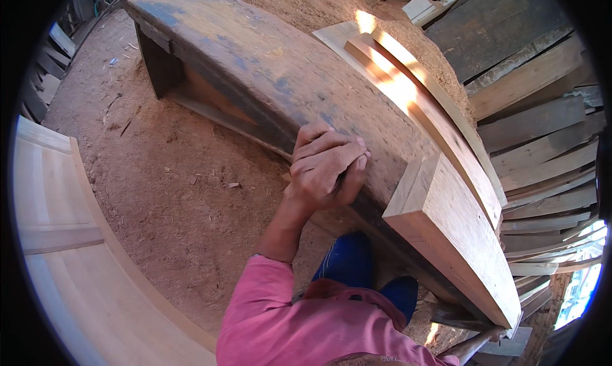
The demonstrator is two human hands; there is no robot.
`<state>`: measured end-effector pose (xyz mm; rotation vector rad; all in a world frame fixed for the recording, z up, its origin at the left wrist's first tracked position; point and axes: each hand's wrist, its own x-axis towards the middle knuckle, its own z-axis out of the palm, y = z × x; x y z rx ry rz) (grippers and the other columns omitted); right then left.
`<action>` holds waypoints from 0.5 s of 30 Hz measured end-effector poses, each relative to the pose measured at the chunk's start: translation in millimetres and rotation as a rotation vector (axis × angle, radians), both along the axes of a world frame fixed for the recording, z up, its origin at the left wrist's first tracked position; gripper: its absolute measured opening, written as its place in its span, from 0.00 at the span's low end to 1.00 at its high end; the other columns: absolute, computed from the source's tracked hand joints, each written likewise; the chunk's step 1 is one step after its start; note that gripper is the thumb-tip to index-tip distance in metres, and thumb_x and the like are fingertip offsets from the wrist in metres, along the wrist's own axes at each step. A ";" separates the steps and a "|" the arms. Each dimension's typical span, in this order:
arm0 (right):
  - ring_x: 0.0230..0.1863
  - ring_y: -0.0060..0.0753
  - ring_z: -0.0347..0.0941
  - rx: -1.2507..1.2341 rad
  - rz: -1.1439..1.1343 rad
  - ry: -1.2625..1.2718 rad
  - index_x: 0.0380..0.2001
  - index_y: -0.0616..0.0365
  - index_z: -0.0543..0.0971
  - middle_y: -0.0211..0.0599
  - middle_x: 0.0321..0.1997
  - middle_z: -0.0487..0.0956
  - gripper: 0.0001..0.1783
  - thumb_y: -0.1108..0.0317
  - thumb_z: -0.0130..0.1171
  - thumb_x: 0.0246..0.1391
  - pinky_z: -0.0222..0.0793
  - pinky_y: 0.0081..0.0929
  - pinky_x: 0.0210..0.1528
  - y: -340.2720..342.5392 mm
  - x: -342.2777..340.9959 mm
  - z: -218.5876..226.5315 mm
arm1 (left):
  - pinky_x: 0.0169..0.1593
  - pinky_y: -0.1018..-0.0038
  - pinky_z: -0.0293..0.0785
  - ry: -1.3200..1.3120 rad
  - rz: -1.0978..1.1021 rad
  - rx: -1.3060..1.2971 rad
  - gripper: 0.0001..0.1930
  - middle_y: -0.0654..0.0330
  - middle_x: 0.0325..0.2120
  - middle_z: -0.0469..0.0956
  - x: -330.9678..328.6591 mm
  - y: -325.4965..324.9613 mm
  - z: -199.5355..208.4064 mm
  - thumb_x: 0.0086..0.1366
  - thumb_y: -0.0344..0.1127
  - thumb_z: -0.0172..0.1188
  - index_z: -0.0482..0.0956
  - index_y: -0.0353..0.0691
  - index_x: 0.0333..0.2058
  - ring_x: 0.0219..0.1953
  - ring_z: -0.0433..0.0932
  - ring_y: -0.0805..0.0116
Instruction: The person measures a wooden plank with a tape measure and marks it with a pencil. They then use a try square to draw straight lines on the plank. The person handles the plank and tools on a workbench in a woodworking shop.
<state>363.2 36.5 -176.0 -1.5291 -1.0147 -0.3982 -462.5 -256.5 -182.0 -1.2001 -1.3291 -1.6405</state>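
At near right, the timber (pixel 462 248) is apparently steadied by the right hand (pixel 493 333), finger grip indiscernible. The left hand (pixel 327 165) is curled, fingers together, on the bench (pixel 255 53); steadiness seems needed next.

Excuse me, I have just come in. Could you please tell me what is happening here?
A person in a pink shirt is at a long, worn wooden bench. The left hand is curled at the bench's edge; whether it holds anything small, I cannot tell. The right hand, only partly visible, is at the lower right end of a thick wooden block lying on the bench. Boards lie along the far side, partly sunlit.
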 end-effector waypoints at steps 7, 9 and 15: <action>0.63 0.55 0.81 -0.012 -0.006 0.002 0.69 0.58 0.80 0.52 0.64 0.85 0.29 0.49 0.47 0.81 0.76 0.44 0.66 0.3 3.7 -0.1 | 0.54 0.66 0.73 -0.012 -0.015 -0.044 0.06 0.67 0.30 0.91 0.2 -3.9 1.6 0.70 0.28 0.65 0.86 0.43 0.44 0.35 0.88 0.70; 0.63 0.55 0.81 -0.016 -0.008 0.007 0.68 0.58 0.80 0.52 0.64 0.85 0.29 0.49 0.47 0.81 0.76 0.43 0.66 0.6 7.3 -2.7 | 0.54 0.66 0.73 -0.016 -0.014 -0.059 0.06 0.67 0.29 0.91 0.6 -5.4 2.8 0.70 0.28 0.64 0.86 0.42 0.44 0.35 0.88 0.70; 0.64 0.54 0.81 -0.068 -0.128 0.000 0.68 0.59 0.81 0.51 0.64 0.85 0.29 0.50 0.48 0.81 0.76 0.43 0.66 5.3 20.6 -17.9 | 0.53 0.66 0.74 -0.012 0.030 -0.033 0.06 0.67 0.28 0.91 0.9 0.3 3.6 0.71 0.28 0.61 0.85 0.42 0.43 0.32 0.87 0.69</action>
